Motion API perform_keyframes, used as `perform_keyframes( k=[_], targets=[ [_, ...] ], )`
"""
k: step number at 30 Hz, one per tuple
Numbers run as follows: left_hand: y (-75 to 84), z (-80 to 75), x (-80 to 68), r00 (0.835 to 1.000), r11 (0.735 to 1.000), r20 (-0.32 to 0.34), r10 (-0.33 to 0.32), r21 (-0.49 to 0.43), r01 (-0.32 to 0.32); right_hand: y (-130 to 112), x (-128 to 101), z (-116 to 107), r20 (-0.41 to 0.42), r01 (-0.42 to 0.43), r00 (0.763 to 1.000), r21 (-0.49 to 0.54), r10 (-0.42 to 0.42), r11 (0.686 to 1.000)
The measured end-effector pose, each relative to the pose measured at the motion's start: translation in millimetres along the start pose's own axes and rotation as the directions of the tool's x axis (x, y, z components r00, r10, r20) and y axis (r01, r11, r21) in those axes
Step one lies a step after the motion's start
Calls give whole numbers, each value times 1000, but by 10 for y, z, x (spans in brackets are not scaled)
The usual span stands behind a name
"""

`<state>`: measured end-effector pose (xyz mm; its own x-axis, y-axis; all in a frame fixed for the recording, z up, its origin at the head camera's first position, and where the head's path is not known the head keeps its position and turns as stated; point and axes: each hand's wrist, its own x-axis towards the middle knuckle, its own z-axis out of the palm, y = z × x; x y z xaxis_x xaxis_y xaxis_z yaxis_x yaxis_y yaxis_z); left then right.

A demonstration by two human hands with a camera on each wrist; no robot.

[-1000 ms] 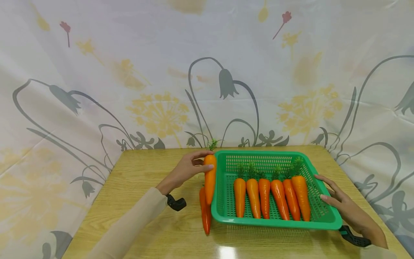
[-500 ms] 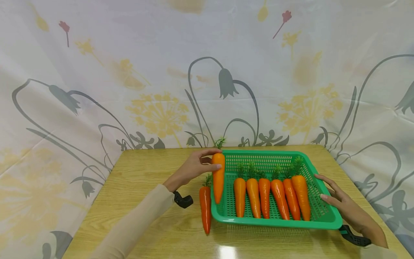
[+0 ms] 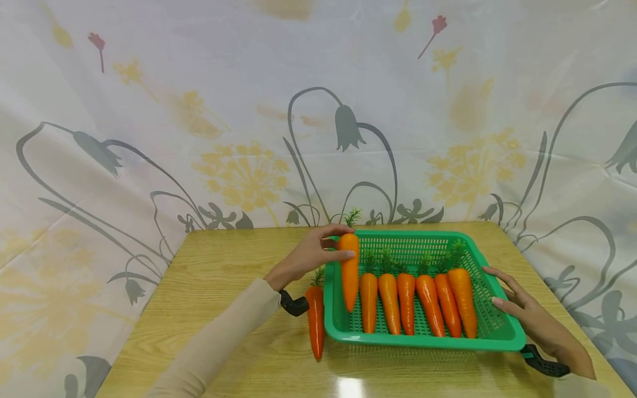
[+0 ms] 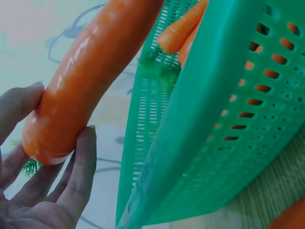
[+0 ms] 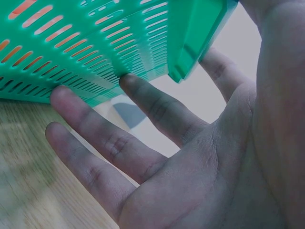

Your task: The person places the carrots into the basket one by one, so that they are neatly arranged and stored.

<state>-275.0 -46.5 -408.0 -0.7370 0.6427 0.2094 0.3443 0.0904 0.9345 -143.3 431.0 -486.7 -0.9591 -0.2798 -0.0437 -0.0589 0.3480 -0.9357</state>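
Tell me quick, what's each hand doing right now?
Left hand: grips a carrot over the green basket.
Right hand: open, straight fingers against the basket's side.

You see a wooden bench (image 3: pixel 219 276) backed by a pale floral curtain (image 3: pixel 199 110), and one loose carrot (image 3: pixel 316 320) lying on the bench.

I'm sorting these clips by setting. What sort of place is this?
Probably a staged indoor tabletop setup, not a real kitchen: a flower-print cloth backdrop hangs behind a small wooden table, and glossy toy-like carrots lie lined up in a green basket.
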Motion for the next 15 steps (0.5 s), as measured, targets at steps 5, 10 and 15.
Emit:
perform_keyframes(
  k=[5, 10, 15],
  targets=[
    [15, 60, 55, 1000, 999, 1, 23, 25, -23, 4, -6, -4, 1, -6, 1000, -7, 6, 1000],
    [57, 122, 110, 1000, 1000, 6, 12, 17, -12, 3, -2, 0, -3, -10, 1000, 3, 10, 1000],
    [98, 192, 168, 999, 1000, 24, -23, -20, 23, 6, -1, 9, -5, 0, 1000, 20, 0, 1000]
  ],
)
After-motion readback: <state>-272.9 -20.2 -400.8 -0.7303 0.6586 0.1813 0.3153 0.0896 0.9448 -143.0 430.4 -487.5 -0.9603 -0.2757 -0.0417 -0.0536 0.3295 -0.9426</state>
